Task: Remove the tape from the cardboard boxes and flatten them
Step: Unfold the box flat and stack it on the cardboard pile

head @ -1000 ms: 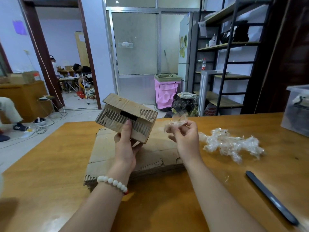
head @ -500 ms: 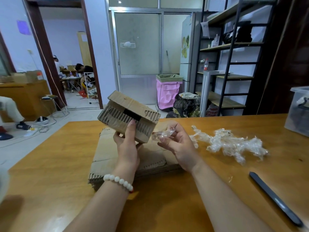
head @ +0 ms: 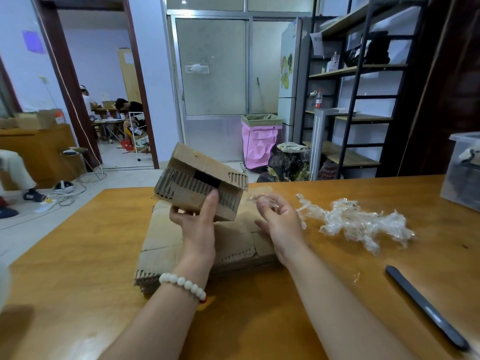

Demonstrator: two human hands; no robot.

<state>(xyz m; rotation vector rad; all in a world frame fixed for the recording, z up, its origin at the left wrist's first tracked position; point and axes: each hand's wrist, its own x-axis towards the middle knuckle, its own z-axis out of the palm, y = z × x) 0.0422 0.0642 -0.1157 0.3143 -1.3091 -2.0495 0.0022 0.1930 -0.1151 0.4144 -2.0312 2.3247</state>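
Our left hand (head: pixel 197 227) has the small cardboard box (head: pixel 200 183) lifted off the worktop (head: pixel 78 255). The thumb is pressed up its ripped front and the fingers are curled underneath, so the box sits tilted in the air. Right below it is the stack of flattened cardboard (head: pixel 166 237). Our right hand (head: pixel 280 219) is just beside the box with its fingers curled, pinching a crumpled tape scrap (head: pixel 255 198), which is a bit blurry tbh. The tape pile (head: pixel 358 222) lies off to the right, and a dark cutter (head: pixel 426 307) lies near the worktop edge.
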